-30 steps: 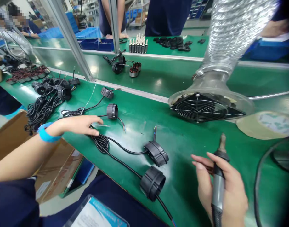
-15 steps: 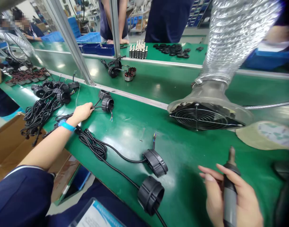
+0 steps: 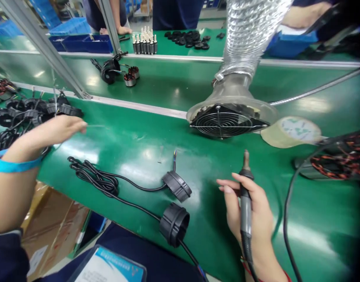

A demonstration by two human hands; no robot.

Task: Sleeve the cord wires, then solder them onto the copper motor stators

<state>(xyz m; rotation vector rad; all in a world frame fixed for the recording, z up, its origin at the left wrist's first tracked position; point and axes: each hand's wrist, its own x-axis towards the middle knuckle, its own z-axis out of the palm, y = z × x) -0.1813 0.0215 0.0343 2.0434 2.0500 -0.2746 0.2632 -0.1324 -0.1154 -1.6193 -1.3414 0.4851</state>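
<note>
My left hand [image 3: 64,129], a blue band at its wrist, is closed in a pinch on a thin silvery wire, which looks like solder wire [image 3: 98,126], its end jutting right past the fingertips. Just behind it lies a pile of black round plastic housings [image 3: 30,111] with cables. My right hand [image 3: 253,211] grips a soldering iron [image 3: 246,207] like a pen, tip pointing up and away over the table. Between the hands rest two black housings, one ring-shaped [image 3: 177,185] with coloured wire ends standing up, one cup-shaped [image 3: 174,225], both joined to a bundled black cable [image 3: 94,178].
A fume extractor with a fan grille [image 3: 219,121] hangs ahead under a foil duct [image 3: 253,35]. A tape roll [image 3: 291,131] and copper-wound stators [image 3: 341,160] lie right. More stators [image 3: 130,79] sit beyond the metal rail. A cardboard box [image 3: 50,227] stands below the table's left edge.
My left hand has moved left, and the cabled black housings beside it have gone from mid-table to the pile. The view has turned right; the soldering iron stays in my right hand.
</note>
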